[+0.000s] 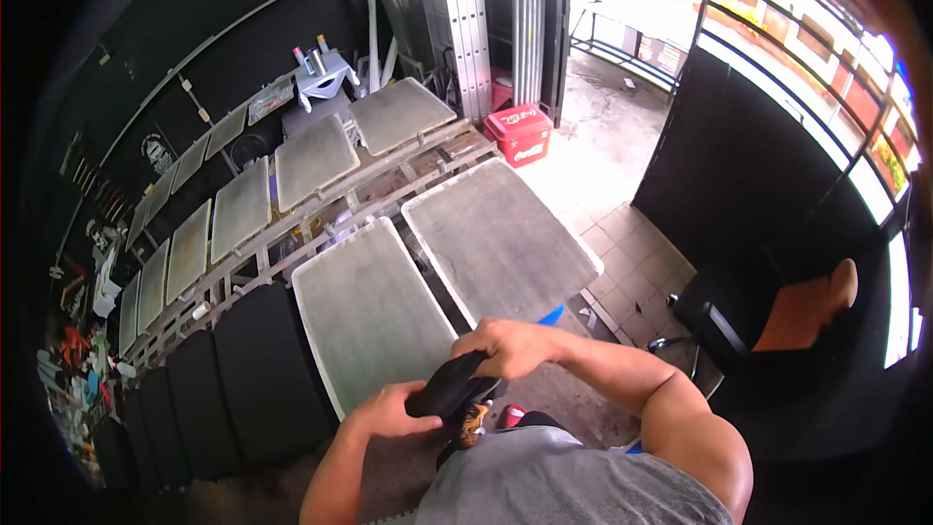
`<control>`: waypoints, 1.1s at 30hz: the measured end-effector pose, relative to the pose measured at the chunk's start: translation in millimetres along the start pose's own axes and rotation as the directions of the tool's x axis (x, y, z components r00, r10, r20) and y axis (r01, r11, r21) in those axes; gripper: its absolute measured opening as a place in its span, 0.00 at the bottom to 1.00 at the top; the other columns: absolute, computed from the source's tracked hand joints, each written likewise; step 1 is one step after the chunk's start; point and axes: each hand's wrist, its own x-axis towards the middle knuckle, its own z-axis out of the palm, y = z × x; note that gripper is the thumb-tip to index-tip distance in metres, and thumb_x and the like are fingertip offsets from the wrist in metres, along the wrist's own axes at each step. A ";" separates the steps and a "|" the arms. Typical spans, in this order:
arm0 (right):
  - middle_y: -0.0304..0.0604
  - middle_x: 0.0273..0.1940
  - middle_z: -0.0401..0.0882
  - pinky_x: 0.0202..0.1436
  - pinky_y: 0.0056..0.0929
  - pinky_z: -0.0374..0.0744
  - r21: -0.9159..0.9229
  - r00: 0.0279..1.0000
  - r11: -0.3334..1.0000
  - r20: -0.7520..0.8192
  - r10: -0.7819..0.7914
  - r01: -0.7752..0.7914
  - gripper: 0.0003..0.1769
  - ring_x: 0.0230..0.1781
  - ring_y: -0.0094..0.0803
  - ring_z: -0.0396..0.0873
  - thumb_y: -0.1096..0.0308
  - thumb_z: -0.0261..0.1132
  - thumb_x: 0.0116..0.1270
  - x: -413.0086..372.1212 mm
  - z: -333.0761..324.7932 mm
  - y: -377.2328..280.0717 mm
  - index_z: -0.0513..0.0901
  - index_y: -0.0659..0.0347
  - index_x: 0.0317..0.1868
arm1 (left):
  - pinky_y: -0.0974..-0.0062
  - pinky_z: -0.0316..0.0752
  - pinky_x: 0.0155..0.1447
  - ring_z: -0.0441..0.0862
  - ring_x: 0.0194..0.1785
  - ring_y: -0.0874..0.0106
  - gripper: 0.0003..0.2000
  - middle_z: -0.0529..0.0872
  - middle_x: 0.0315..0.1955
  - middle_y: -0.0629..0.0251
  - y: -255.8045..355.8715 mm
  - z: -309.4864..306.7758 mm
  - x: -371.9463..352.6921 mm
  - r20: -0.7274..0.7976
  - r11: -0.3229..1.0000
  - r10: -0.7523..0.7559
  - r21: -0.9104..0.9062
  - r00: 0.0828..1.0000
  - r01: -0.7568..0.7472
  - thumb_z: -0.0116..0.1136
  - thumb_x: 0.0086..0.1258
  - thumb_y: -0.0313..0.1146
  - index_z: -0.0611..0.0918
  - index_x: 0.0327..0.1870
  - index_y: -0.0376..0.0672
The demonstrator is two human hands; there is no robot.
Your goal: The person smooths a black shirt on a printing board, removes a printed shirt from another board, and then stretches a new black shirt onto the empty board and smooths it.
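A dark bundle that looks like black fabric is held between my two hands, in front of my grey shirt. My left hand grips its lower left end, thumb on top. Closed over its upper right end is my right hand. Just beyond them lies a pale grey board with whitish edges. A second, wider grey board sits to its right. The tip of something blue pokes out past my right forearm. Black-covered panels stand in a row at the left.
Several more grey boards line a metal rack beyond. A red cooler box stands at its far end, near a folded ladder and the open doorway. An office chair is on the right. Assorted clutter fills the far left.
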 end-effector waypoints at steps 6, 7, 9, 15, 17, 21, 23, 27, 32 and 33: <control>0.49 0.46 0.86 0.52 0.33 0.81 0.217 0.906 0.964 -0.419 -0.053 0.157 0.17 0.49 0.37 0.84 0.74 0.66 0.59 -46.5 -70.1 -14.0 0.82 0.68 0.49 | 0.56 0.78 0.56 0.84 0.53 0.48 0.14 0.86 0.39 0.49 -20.2 6.8 30.2 -0.141 0.951 -0.044 0.299 0.989 0.085 0.71 0.65 0.40 0.87 0.42 0.37; 0.51 0.53 0.83 0.57 0.39 0.79 -0.166 0.838 0.986 -0.536 -0.104 0.016 0.21 0.55 0.41 0.81 0.72 0.67 0.57 -48.1 -80.8 -8.4 0.81 0.67 0.52 | 0.55 0.79 0.51 0.86 0.47 0.48 0.12 0.88 0.36 0.50 -23.9 3.2 36.8 -0.196 0.914 0.251 0.371 0.948 -0.165 0.67 0.68 0.37 0.86 0.40 0.36; 0.55 0.73 0.69 0.73 0.57 0.68 -0.603 0.764 0.776 -0.586 -0.271 -0.187 0.34 0.71 0.53 0.70 0.65 0.71 0.51 -50.0 -80.8 -11.5 0.76 0.62 0.62 | 0.57 0.80 0.48 0.87 0.42 0.50 0.11 0.88 0.35 0.50 4.0 -0.5 35.9 -0.219 0.934 0.294 0.272 0.930 -0.231 0.66 0.69 0.36 0.86 0.40 0.35; 0.57 0.31 0.83 0.41 0.48 0.79 -0.432 0.976 0.902 -0.197 -0.097 0.002 0.33 0.37 0.54 0.85 0.63 0.79 0.59 -25.1 -8.8 -48.1 0.76 0.67 0.61 | 0.72 0.80 0.49 0.85 0.39 0.72 0.12 0.88 0.33 0.69 90.6 7.2 44.0 -0.030 0.819 0.337 -0.483 0.941 -0.309 0.67 0.71 0.36 0.86 0.47 0.37; 0.56 0.28 0.81 0.37 0.47 0.78 -0.413 0.969 0.907 -0.179 -0.167 0.080 0.23 0.32 0.52 0.85 0.67 0.77 0.61 -36.1 -22.3 -54.6 0.81 0.67 0.53 | 0.74 0.80 0.49 0.83 0.40 0.74 0.17 0.87 0.35 0.68 93.3 7.2 39.1 -0.066 0.858 0.385 -0.342 0.921 -0.383 0.72 0.68 0.39 0.85 0.51 0.38; 0.46 0.29 0.85 0.33 0.34 0.77 -0.236 0.878 0.944 -0.368 -0.306 0.230 0.09 0.29 0.36 0.84 0.75 0.77 0.61 -78.1 -54.3 -104.6 0.85 0.64 0.39 | 0.69 0.80 0.55 0.84 0.48 0.74 0.22 0.88 0.47 0.64 3.1 24.3 66.5 0.391 0.986 -0.167 0.075 0.905 0.150 0.72 0.70 0.39 0.82 0.60 0.38; 0.39 0.28 0.86 0.33 0.30 0.78 -0.280 0.771 0.937 -0.543 -0.334 0.209 0.08 0.28 0.27 0.83 0.76 0.78 0.60 -96.9 -72.7 -112.0 0.86 0.64 0.36 | 0.68 0.80 0.57 0.85 0.50 0.72 0.21 0.89 0.49 0.61 -25.6 35.2 63.8 0.201 0.991 -0.074 -0.090 0.977 0.094 0.70 0.71 0.37 0.82 0.60 0.37; 0.54 0.66 0.75 0.66 0.47 0.75 -0.715 0.730 0.578 -0.625 -0.276 -0.393 0.41 0.65 0.45 0.77 0.54 0.84 0.49 -112.3 -92.6 -97.6 0.80 0.64 0.60 | 0.66 0.79 0.63 0.86 0.58 0.65 0.24 0.88 0.56 0.52 5.4 16.6 62.7 -0.128 0.940 0.275 -0.171 0.953 -0.294 0.64 0.74 0.31 0.77 0.69 0.35; 0.60 0.49 0.86 0.63 0.50 0.75 -0.599 0.965 0.789 -0.260 -0.031 -0.136 0.42 0.56 0.55 0.84 0.53 0.82 0.54 -54.0 -25.5 -71.2 0.77 0.62 0.66 | 0.68 0.77 0.65 0.82 0.61 0.67 0.29 0.85 0.59 0.54 93.4 7.3 48.4 -0.235 0.834 0.504 -0.118 0.831 -0.539 0.68 0.72 0.32 0.71 0.71 0.32; 0.56 0.35 0.87 0.50 0.49 0.80 -0.478 0.956 0.850 -0.279 0.093 -0.222 0.30 0.42 0.56 0.87 0.61 0.79 0.56 -56.3 -27.8 -80.0 0.82 0.63 0.58 | 0.69 0.75 0.67 0.80 0.63 0.67 0.32 0.81 0.62 0.52 87.7 6.0 43.9 -0.108 0.828 0.455 -0.316 0.884 -0.464 0.69 0.70 0.31 0.69 0.72 0.30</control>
